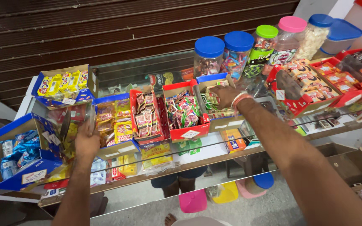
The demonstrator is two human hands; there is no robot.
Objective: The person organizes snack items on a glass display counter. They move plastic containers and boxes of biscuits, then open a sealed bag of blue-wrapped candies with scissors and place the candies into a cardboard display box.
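My left hand (86,142) is raised over the left part of a glass counter (214,158) and grips a clear plastic wrapper (75,119) with coloured packets showing through it. Beside it stands a blue box of yellow and orange packets (116,121). My right hand (226,95), with bangles on the wrist, reaches into an open cardboard box (225,124) of small green and yellow packets. Its fingers rest down among the packets. Whether they hold one is hidden.
More open boxes line the counter: two red ones of sachets (188,134), a blue one of yellow packs (63,86), a blue one of blue packs (30,175). Lidded jars (209,54) stand behind, red trays (315,100) at right. Plastic stools (192,201) show through the glass.
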